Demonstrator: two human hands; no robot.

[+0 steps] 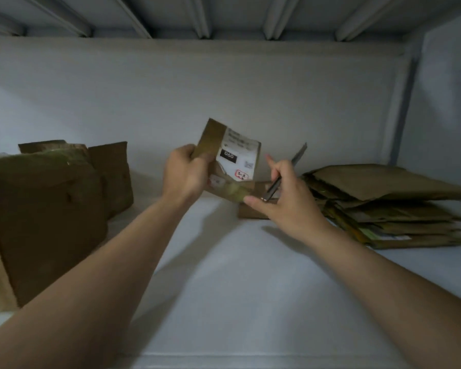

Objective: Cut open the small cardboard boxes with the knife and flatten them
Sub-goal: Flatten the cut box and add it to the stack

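Note:
A small brown cardboard box (224, 158) with a white shipping label is held up above the white shelf, tilted. My left hand (183, 174) grips its left edge, fingers curled round it. My right hand (285, 198) holds a slim metal knife (286, 171), whose blade points up and to the right, away from the box. The thumb of that hand touches the box's taped lower corner. Another small brown box (250, 209) lies on the shelf just behind and below my hands, mostly hidden by them.
Several unflattened brown boxes (45, 206) stand at the left. A stack of flattened cardboard (389, 206) lies at the right. The white shelf surface (237, 288) stretches toward me, with a white back wall and a metal shelf overhead.

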